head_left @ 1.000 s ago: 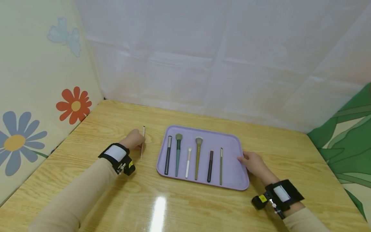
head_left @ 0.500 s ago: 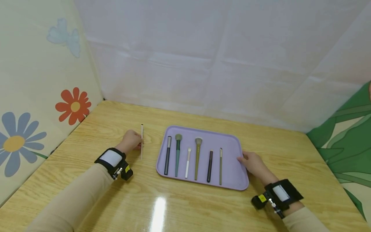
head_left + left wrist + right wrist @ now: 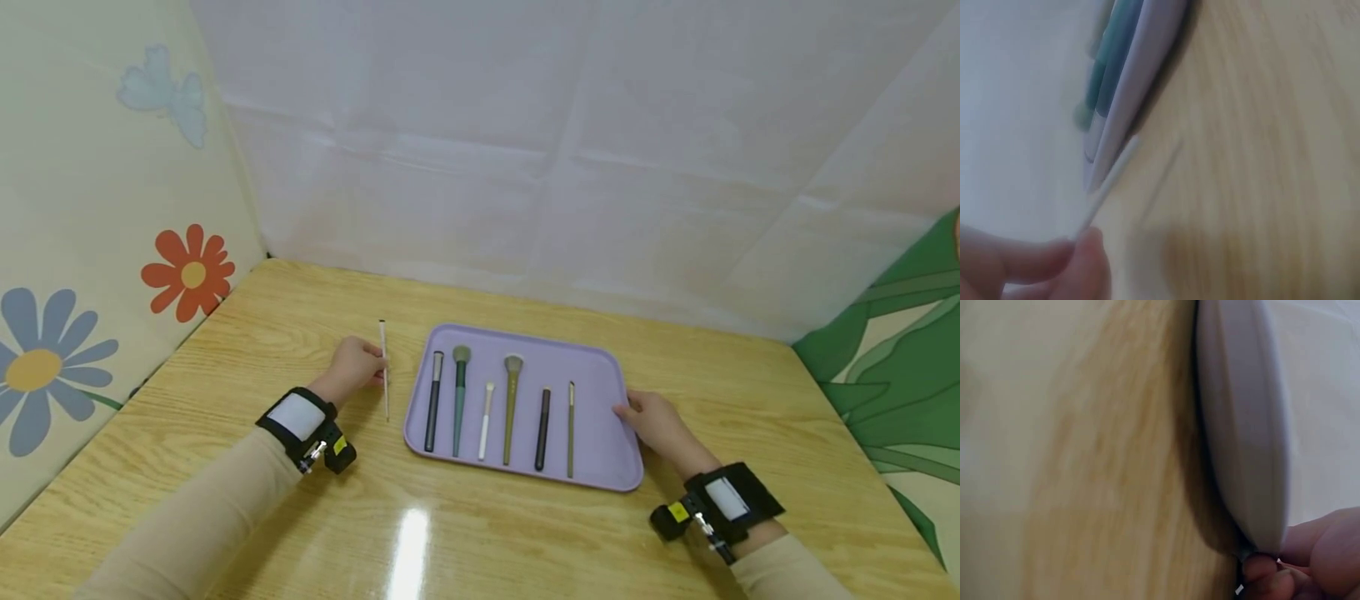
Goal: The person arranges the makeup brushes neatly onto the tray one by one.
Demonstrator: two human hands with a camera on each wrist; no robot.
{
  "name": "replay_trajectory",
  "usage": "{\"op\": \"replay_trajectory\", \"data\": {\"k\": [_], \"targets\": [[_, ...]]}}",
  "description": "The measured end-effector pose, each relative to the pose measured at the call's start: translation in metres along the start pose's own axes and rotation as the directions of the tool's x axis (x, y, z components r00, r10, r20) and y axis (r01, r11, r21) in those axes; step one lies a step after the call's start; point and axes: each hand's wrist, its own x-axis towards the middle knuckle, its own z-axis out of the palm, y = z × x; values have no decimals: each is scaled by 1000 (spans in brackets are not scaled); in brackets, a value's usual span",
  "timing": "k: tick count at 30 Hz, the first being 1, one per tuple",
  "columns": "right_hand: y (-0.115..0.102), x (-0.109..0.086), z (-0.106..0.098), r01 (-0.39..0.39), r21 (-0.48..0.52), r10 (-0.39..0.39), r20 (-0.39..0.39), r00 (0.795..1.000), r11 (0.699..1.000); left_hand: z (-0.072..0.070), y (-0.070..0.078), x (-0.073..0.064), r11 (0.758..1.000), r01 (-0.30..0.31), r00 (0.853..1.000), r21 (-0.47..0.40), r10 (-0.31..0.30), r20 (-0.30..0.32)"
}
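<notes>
My left hand (image 3: 352, 368) pinches a thin pale makeup brush (image 3: 386, 379) between thumb and fingers, just left of the lilac tray (image 3: 603, 446). Its small dark tip points away from me. In the left wrist view the brush handle (image 3: 1110, 181) is held above the table, its shadow below. My right hand (image 3: 662, 427) grips the tray's right edge; in the right wrist view the fingers curl at the rim (image 3: 1247, 437). Several makeup brushes lie side by side in the tray, among them a green one (image 3: 459, 408), a white one (image 3: 484, 429) and an olive one (image 3: 512, 408).
The wood-grain table (image 3: 495, 542) runs back to a white cloth (image 3: 480, 167). A wall with painted flowers (image 3: 193, 275) borders the left side, and green painted leaves (image 3: 900, 350) stand at the right.
My left hand shifts slightly left, then back right, bringing the pale brush nearer the tray's left edge. The brush tilts a little differently. My right hand and the tray stay in place.
</notes>
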Motion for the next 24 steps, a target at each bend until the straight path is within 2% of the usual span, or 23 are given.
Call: {"op": "replay_trajectory", "data": {"k": [8,16,24], "targets": [[0,-1,0,12,10,-12,-4,1000,1000,7,1,-2,998,-9,1000,-58,9,14],[0,-1,0,10,4,-10,-6,1000,1000,12,3,-7,999,-19,1000,-29,20,18],[-1,-1,1,21,-2,-21,-20,1000,1000,17,1,-11,997,-65,997,-45,67,33]]}}
